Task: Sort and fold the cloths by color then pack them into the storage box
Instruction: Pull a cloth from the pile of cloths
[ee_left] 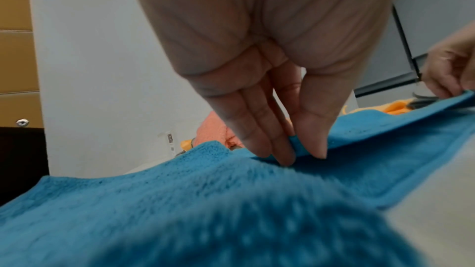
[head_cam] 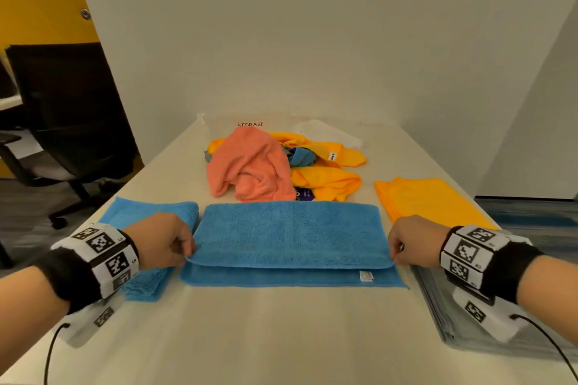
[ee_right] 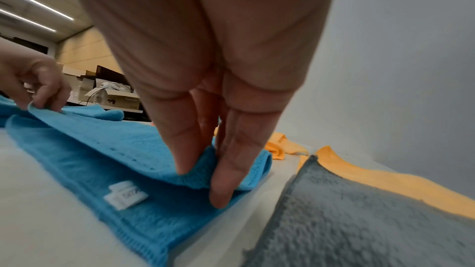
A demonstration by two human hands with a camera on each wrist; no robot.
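Here, a big blue cloth (head_cam: 291, 234) lies flat in the middle of the white table (head_cam: 281, 337), near the front edge. It is fuzzy and folded over on itself, with the top layer ending a little short of the bottom layer, so a blue strip shows along the front. A small white tag (head_cam: 366, 276) sits on that strip near the right end.

The left hand (head_cam: 159, 241) pinches the left front corner of the top layer between thumb and fingers (ee_left: 259, 137), and its wrist hangs over a folded blue cloth (head_cam: 147, 212) that lies just beside the big one. The right hand (head_cam: 413, 241) pinches the right front corner the same way, thumb under and fingers (ee_right: 180, 145) on top. Both hands are nearly closed, with only the cloth between the fingertips.

Behind the blue cloth is a loose pile. In it are one pink cloth (head_cam: 250, 166) on top, yellow cloths (head_cam: 325, 166) that are too tangled to count, and a bit of blue and grey poking out. To the right lies one folded yellow cloth (head_cam: 428, 200), flat on the table. Under the right wrist is a grey cloth stack (head_cam: 444, 316) at the table's right edge.

At the far end stands the clear storage box (head_cam: 250, 124), with the word STORAGE on it. So there are two blue cloths laid out in front, one pink and one folded yellow.
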